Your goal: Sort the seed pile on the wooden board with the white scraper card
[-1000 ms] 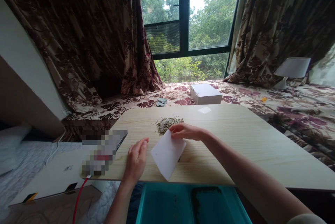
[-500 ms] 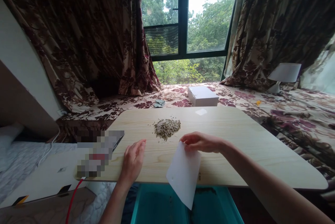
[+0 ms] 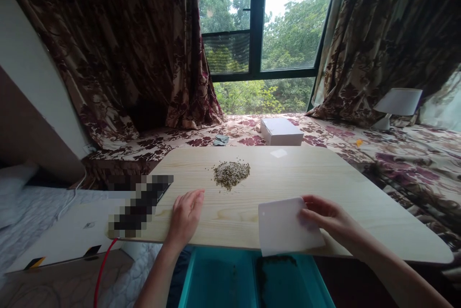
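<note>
The right hand, right of centre in the lower part of the frame, grips a thin white card by its right side between thumb and fingers. The card is tilted over the near edge of the pale wooden table, its lower part overlapping the teal bin in view. The left hand, left of centre, is open and loosely curved, its fingers close together, with no object showing in it; it is at the near part of the table, but whether it touches the surface I cannot tell.

A loose pile of small seeds or grains, mixed green-brown and whitish, lies on the table in the middle of the frame, beyond both hands and apart from them, with a few grains scattered around it. A small white patch is near the table's far edge.

The teal bin, at the bottom centre, has two compartments; dark residue marks the right one. At the left end of the table is a pixelated object, with a red cable running down beside it. Beyond the table, a white box sits on the floral-covered ledge, and a white lamp stands at upper right.
</note>
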Motion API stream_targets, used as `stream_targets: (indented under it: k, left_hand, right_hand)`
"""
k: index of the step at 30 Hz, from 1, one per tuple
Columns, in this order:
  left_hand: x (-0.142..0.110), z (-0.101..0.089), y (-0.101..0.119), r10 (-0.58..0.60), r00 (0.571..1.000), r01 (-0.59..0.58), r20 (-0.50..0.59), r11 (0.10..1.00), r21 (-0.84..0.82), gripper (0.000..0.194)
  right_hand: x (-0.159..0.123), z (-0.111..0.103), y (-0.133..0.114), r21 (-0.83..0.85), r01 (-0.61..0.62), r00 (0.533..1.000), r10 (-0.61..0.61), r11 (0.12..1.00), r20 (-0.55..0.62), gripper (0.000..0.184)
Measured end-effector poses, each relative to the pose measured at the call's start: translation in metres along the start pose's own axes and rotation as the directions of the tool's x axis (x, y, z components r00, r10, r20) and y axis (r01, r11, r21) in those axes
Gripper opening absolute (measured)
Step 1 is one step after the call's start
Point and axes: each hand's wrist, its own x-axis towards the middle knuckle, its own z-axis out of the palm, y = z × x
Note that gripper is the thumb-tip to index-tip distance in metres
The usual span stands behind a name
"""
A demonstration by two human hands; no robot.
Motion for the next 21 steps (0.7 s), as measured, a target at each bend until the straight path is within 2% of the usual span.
stream_targets:
  k: [3, 9, 13, 17, 21]
  left_hand:
    - [0.000, 0.001, 0.000, 0.019, 1.000, -0.019, 0.001, 0.999, 0.041, 0.034]
    - [-0.002, 0.006, 0.002, 0.114, 0.993, -0.107, -0.030, 0.980, 0.166, 0.024]
    - [-0.004, -0.012, -0.002, 0.148, 0.985, -0.115, -0.093, 0.949, 0.292, 0.025]
    - [-0.008, -0.048, -0.018, 0.067, 0.981, 0.032, -0.184, 0.871, 0.490, 0.035]
    - [-0.010, -0.073, -0.037, -0.097, 0.972, 0.211, -0.216, 0.770, 0.602, 0.046]
  right_hand:
    - [0.002, 0.001, -0.005, 0.018, 0.012, 1.000, -0.012, 1.000, 0.006, 0.049]
    - [0.048, 0.017, -0.012, 0.219, 0.139, 0.967, -0.085, 0.966, -0.240, 0.044]
    - [0.069, 0.033, -0.006, 0.287, 0.157, 0.935, -0.048, 0.945, -0.351, 0.037]
    - [0.070, 0.035, 0.001, 0.275, 0.149, 0.915, -0.027, 0.950, -0.402, 0.031]
    - [0.069, 0.032, 0.002, 0.267, 0.141, 0.897, -0.009, 0.953, -0.441, 0.029]
